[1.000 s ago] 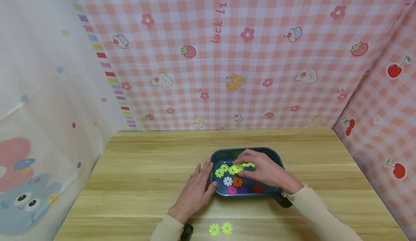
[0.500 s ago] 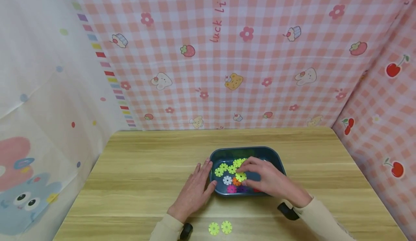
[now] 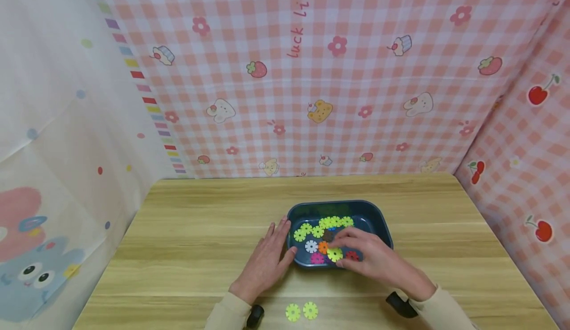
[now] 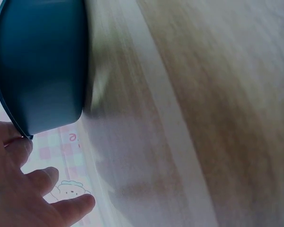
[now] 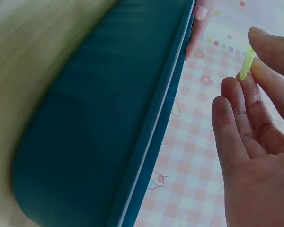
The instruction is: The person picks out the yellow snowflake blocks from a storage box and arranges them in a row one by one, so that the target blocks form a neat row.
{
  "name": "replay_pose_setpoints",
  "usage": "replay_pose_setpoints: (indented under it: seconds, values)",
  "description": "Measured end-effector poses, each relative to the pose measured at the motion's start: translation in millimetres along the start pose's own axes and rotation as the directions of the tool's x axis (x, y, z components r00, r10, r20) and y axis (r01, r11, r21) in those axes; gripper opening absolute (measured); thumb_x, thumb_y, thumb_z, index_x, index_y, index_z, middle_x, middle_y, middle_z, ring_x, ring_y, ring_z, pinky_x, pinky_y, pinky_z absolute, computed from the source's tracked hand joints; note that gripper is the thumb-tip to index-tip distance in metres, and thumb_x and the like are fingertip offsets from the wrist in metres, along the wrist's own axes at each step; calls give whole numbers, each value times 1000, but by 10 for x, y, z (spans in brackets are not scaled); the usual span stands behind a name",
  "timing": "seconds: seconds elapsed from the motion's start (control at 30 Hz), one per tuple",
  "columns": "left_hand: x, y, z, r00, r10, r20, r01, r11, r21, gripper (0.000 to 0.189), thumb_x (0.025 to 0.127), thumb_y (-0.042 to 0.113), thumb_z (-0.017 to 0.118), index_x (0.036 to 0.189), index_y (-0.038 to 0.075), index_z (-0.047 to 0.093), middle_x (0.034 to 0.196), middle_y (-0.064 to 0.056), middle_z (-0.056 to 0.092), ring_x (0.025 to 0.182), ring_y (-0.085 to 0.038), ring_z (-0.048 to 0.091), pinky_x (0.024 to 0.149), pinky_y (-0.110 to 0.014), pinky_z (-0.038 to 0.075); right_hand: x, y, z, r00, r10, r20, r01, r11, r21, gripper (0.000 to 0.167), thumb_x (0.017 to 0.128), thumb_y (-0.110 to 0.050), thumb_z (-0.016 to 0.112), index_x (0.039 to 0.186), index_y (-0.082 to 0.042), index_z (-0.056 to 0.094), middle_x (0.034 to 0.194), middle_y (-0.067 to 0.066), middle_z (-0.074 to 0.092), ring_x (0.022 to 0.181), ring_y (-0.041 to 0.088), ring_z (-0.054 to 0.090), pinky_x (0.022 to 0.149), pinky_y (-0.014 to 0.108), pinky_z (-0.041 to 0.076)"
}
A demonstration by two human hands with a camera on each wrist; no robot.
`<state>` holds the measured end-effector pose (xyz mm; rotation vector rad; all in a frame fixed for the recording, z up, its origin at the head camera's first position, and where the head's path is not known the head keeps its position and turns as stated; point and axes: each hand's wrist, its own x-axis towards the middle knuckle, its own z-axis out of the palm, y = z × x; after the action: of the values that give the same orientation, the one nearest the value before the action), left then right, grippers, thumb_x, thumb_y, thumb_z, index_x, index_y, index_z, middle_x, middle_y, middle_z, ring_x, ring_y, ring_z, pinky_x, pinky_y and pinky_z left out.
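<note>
A yellow-green notched plastic disc (image 3: 335,254) is pinched between the thumb and fingers of my right hand (image 3: 378,260), held over the near part of the dark blue tray (image 3: 378,212). In the right wrist view the same disc (image 5: 247,64) shows edge-on, above the tray's rim. My left hand (image 3: 264,263) rests against the tray's left end with fingers spread; in the left wrist view a fingertip touches the rim corner. Inside the tray lie several yellow-green discs (image 3: 329,222), a white disc (image 3: 311,246), an orange disc (image 3: 323,247), a pink disc (image 3: 317,258) and a red disc (image 3: 352,256).
Two yellow-green discs (image 3: 301,311) lie side by side on the wooden table (image 3: 200,231) in front of the tray. A pink checked cloth (image 3: 285,82) hangs behind the table. Black wrist devices (image 3: 401,304) sit at both cuffs.
My right hand has drawn a yellow-green disc from the tray's far cluster toward the near side, and more of the other discs now shows. The left hand has stayed in place.
</note>
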<state>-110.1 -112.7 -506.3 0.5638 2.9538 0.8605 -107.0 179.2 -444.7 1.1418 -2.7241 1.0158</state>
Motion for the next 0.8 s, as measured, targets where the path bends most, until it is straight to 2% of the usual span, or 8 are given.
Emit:
replay_pose_setpoints:
  seconds: [0.23,0.5,0.8]
  values:
    - [-1,11,-5,1000,-7,8,7,1000,-1,67,110,41,46,166,12,25,173,-4,17,156,-38,20,118,-67,29,-87,-14,33,999,-35,-22,35,999,34,30,88,-15,84,116,-20,77,116,-9,64,99,17,64,81,34,61]
    - [-6,10,-9,1000,0,1,0,1000,3,67,110,42,45,165,11,26,172,-4,18,155,-39,21,118,-67,30,-179,-40,117,995,-97,-23,98,994,47,31,87,-13,84,117,-19,77,117,-8,65,102,8,63,84,29,60]
    - [5,11,-24,1000,1,11,-1,1000,3,66,109,40,48,165,11,27,172,-4,19,155,-40,21,118,-67,30,-290,-120,210,999,-40,32,36,992,125,31,89,-10,82,118,-19,76,118,-10,63,103,7,62,88,25,59]
